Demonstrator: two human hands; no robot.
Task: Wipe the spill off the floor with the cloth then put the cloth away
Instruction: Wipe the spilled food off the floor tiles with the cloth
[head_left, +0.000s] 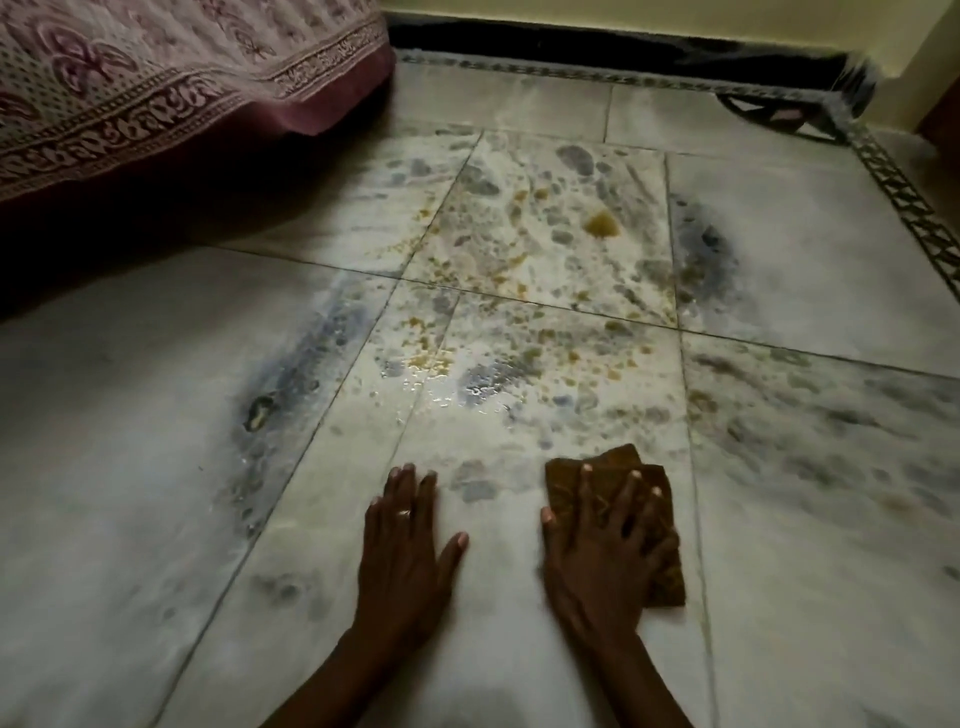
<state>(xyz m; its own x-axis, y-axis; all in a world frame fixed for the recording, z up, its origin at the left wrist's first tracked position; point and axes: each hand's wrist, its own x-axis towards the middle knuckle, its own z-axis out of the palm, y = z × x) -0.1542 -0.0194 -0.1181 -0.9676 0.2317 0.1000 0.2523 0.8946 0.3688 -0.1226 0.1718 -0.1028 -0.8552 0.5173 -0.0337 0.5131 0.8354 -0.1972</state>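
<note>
A brown folded cloth (566, 480) lies flat on the marble floor (156, 493) at the lower middle. My right hand (605, 540) presses down on it with fingers spread, covering most of it. My left hand (408, 535) rests flat on the bare tile just to the left, a ring on one finger, holding nothing. A wet spill (441, 384) glistens on the tiles just beyond both hands. Yellowish-brown specks spread farther back, up to a thicker blob (601, 224).
A bed with a patterned maroon-and-cream cover (156, 88) overhangs the floor at the upper left, dark shadow beneath it. A black skirting and yellow wall (571, 21) run along the back. A dark patterned tile border (904, 192) edges the floor at right.
</note>
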